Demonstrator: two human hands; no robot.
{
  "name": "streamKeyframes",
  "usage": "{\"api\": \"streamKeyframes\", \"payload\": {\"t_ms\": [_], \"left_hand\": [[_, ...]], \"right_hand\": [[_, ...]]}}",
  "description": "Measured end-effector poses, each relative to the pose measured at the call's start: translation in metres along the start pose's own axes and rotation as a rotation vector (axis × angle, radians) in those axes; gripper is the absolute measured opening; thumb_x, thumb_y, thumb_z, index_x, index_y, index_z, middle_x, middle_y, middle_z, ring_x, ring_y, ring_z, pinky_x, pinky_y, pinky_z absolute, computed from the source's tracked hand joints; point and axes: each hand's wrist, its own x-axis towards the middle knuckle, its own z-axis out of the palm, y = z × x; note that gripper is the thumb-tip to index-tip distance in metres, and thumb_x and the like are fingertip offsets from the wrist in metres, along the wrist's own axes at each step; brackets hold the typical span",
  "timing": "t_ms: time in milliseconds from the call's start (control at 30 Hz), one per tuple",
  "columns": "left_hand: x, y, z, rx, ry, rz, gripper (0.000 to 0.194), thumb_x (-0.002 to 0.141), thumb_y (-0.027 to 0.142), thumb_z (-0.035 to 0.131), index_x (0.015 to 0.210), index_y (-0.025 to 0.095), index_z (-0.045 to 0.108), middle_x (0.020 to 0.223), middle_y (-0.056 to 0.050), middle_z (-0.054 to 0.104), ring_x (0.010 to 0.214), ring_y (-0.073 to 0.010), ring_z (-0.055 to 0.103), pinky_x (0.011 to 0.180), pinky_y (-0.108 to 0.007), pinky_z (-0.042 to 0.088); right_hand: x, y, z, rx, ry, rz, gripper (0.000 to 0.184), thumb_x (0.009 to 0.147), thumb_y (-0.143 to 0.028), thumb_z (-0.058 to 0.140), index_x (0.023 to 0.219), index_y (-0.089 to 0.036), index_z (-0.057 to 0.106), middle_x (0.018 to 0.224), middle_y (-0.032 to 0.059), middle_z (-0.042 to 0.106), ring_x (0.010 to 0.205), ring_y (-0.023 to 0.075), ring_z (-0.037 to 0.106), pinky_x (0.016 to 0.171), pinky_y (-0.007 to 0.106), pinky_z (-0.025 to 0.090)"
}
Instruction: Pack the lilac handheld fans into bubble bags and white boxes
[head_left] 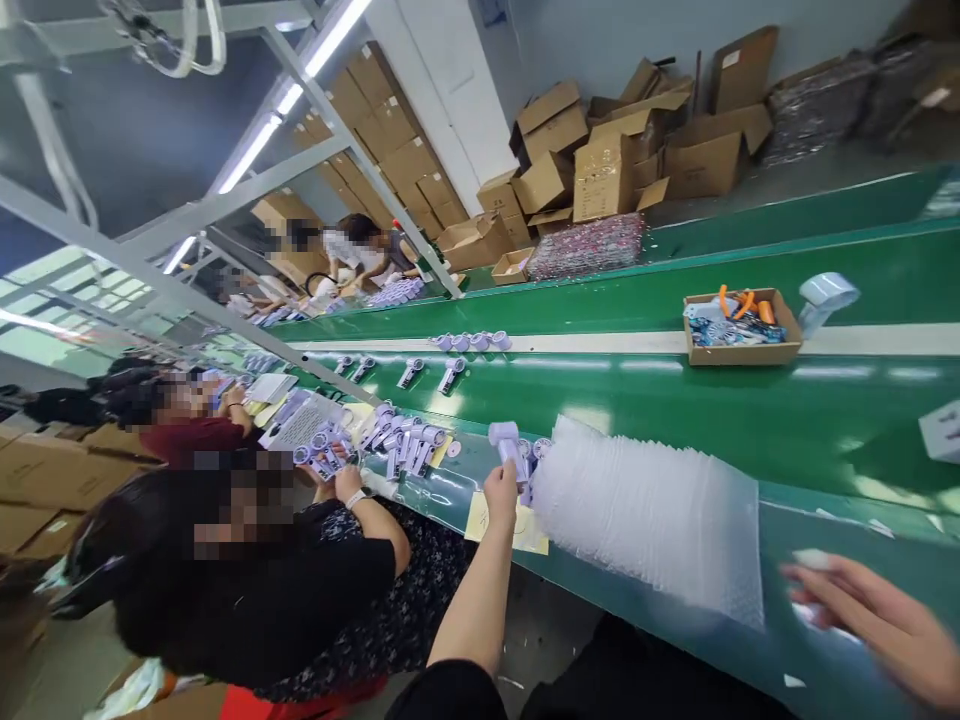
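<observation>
My left hand [501,490] is closed around the handle of a lavender handheld fan [505,437], held upright with its round head up. Behind it, more lavender fans [534,452] lie partly hidden beside a fanned-out stack of clear bubble-wrap bags [652,515]. A yellow paper sheet [529,533] lies under that area. At the lower right, my right hand [870,615] is over the green bench, right of the bags. Its fingers look pinched together, slightly blurred. Something whitish shows at and below the fingertips, too unclear to name.
A cardboard tray [742,353] with orange and blue items stands across the green conveyor [585,385], beside a tape roll [827,292]. Several fans [451,376] lie on the belt. A co-worker [247,580] handles fans at left. Cardboard boxes [600,175] pile up behind.
</observation>
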Motion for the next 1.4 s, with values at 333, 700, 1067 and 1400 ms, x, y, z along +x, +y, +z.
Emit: {"api": "streamKeyframes", "payload": {"t_ms": [333,700,1067,1400], "left_hand": [[-0.204,0.035,0.104,0.158,-0.870,0.924,0.046,0.087,0.052,0.042,0.099,0.013,0.062,0.089,-0.011,0.063,0.084,-0.0228,0.058,0.075,-0.035,0.046],[-0.205,0.043,0.172,1.160,-0.824,1.702,0.025,0.087,0.017,0.042,0.093,0.008,0.064,0.101,-0.018,0.060,0.101,-0.0286,0.049,0.080,-0.042,0.037],[-0.223,0.070,0.205,0.802,-0.900,1.068,0.012,0.079,0.013,0.051,0.084,0.012,0.062,0.090,-0.010,0.063,0.087,-0.0197,0.055,0.076,-0.031,0.042],[-0.255,0.093,0.189,-0.216,-0.916,0.322,0.016,0.068,0.025,0.065,0.068,0.014,0.053,0.052,0.005,0.047,0.047,-0.0059,0.040,0.049,-0.019,0.032]], "right_hand": [[-0.002,-0.019,0.037,0.633,-0.026,0.176,0.023,0.079,-0.039,0.060,0.094,-0.021,0.060,0.087,0.0053,0.069,0.085,0.0214,0.066,0.080,0.038,0.056],[-0.075,0.027,-0.111,0.699,0.143,0.360,0.026,0.068,-0.017,0.072,0.091,-0.017,0.061,0.074,0.0053,0.069,0.063,0.0186,0.066,0.059,0.027,0.059],[-0.083,0.037,-0.115,0.772,-0.142,0.408,0.031,0.069,-0.014,0.072,0.095,-0.020,0.057,0.079,0.0021,0.067,0.073,0.0175,0.065,0.062,0.031,0.058],[-0.063,0.024,-0.101,0.488,-0.239,0.320,0.039,0.069,-0.025,0.071,0.103,-0.019,0.052,0.073,0.0021,0.061,0.060,0.0160,0.059,0.052,0.032,0.054]]}}
